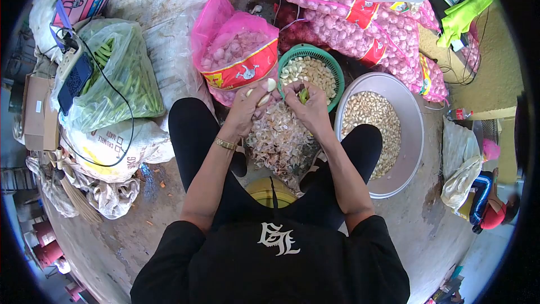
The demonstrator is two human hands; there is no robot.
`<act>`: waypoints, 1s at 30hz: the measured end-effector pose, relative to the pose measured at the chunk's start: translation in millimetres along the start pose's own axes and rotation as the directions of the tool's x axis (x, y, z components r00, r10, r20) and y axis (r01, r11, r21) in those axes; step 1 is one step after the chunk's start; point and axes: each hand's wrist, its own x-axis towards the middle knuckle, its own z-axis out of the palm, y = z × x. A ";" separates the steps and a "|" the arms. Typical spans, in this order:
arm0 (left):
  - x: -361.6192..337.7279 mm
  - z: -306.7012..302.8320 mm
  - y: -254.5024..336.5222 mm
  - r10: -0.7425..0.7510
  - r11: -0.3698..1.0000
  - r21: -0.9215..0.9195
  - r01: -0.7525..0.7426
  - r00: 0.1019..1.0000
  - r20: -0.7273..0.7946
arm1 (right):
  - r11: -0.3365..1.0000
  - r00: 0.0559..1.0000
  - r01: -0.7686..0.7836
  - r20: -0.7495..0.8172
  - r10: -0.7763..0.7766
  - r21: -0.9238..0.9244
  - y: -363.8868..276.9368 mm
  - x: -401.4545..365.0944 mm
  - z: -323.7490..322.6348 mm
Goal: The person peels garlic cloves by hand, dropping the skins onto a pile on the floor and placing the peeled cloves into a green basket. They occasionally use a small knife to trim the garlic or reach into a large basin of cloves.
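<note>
My left hand [251,107] is closed around pale garlic cloves [271,85], just in front of an open pink mesh bag [233,50] of garlic bulbs. My right hand [309,107] has its fingers pinched together, with a small greenish-brown piece [304,96] showing at them; a tool or peel, I cannot tell which. Beneath both hands lies a heap of papery garlic skins [278,138]. Behind my right hand, a green basket [340,73] holds peeled cloves. To the right, a large pale basin [413,135] contains many more cloves.
Full pink mesh garlic bags [394,36] are stacked at the back right. A clear plastic bag of green pods [121,79] rests on white sacks [121,155] at the left. A yellow container [270,188] stands between my legs. Another person [495,205] is at the far right.
</note>
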 end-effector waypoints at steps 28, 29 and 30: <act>6.1 41.6 -18.1 0.394 0.753 0.541 -0.375 0.915 0.087 | 0.999 0.991 -0.024 -0.136 0.019 -0.033 -26.4 -9.2 -22.1; 5.8 41.6 -17.2 0.433 0.709 0.573 -0.411 0.895 0.108 | 0.997 0.989 -0.044 -0.144 0.035 -0.062 -21.4 -8.1 -22.1; 5.2 41.4 -16.2 0.470 0.661 0.603 -0.445 0.873 0.130 | 0.994 0.987 -0.064 -0.152 0.049 -0.091 -17.7 -6.7 -21.9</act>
